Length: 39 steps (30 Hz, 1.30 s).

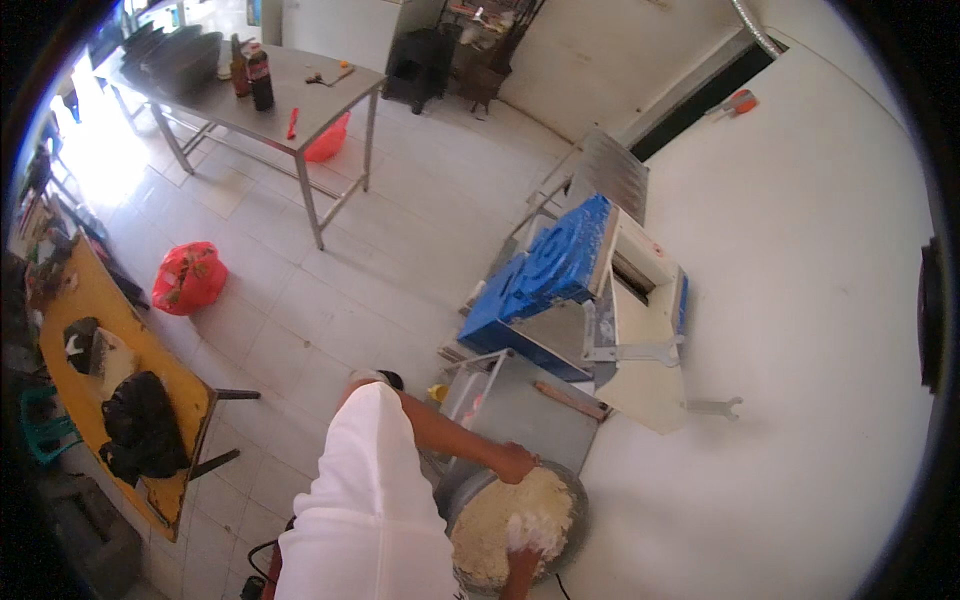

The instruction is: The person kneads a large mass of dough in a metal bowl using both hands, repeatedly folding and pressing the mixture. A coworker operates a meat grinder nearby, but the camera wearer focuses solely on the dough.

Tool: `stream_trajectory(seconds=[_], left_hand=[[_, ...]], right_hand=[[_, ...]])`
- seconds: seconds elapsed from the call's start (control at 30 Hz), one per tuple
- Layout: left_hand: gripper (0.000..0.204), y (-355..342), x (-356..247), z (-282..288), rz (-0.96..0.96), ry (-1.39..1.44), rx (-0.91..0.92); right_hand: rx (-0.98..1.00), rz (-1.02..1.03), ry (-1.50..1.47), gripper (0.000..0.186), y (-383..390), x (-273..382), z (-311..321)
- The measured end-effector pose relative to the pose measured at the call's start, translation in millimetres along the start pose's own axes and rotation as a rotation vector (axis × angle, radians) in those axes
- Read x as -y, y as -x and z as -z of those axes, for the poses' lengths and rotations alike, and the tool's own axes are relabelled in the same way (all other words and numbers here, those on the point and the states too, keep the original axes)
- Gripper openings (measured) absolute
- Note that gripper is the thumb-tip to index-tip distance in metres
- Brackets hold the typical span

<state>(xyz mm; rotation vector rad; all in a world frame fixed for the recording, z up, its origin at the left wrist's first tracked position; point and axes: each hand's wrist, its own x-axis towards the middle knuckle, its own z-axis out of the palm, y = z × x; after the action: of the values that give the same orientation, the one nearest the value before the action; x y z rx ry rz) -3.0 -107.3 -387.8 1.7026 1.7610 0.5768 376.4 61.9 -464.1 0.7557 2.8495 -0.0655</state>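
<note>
A round metal basin [577, 490] at the lower right holds a pale, crumbly floury dough [485, 535]. My left hand [518, 464] is closed at the basin's far rim, its fingers wrapped over the edge. From the lower edge my right hand [530, 545] reaches down into the dough. White flour coats it, and its fingers are buried, so their shape is hidden. A white sleeve covers my left upper arm.
Just beyond the basin, a blue and white machine [560, 270] with wrench-shaped handles stands on a grey metal stand [530, 410] against the white wall. Left are a yellow table [85, 300] with black bags and a red bag [190, 278] on the floor. Bottles stand on a steel table [290, 90].
</note>
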Motion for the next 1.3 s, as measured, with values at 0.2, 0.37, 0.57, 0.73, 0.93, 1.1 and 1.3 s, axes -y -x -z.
stream_trajectory(seconds=[0.2,0.37,0.57,0.73,0.93,1.1,1.3], left_hand=[[0.082,55.2,-16.8,-12.0,0.198,0.292,0.005],[0.091,127.7,-59.1,8.8,0.252,0.482,-0.11],[0.098,138.8,-62.8,-9.6,0.253,0.363,-0.122],[0.097,105.2,-45.1,42.1,0.26,0.321,0.013],[0.09,18.1,-6.3,100.7,0.101,0.288,0.111],[0.093,70.5,-17.4,54.9,0.326,0.296,-0.159],[0.091,136.1,-77.5,12.8,0.395,0.611,-0.22]], right_hand=[[0.49,0.117,-0.03,0.077,-161.4,95.7,67.8],[0.585,0.029,-0.064,0.078,-217.4,122.4,80.3],[0.395,-0.018,-0.157,0.075,-112.9,98.3,57.7],[-0.037,-0.077,-0.178,0.073,69.1,134.4,23.7],[0.24,-0.158,-0.116,0.051,69.8,148.2,74.8],[-0.436,0.236,-0.249,0.04,-97.5,180.1,186.7],[0.667,0.169,0.119,0.043,-197.8,175.6,103.2]])
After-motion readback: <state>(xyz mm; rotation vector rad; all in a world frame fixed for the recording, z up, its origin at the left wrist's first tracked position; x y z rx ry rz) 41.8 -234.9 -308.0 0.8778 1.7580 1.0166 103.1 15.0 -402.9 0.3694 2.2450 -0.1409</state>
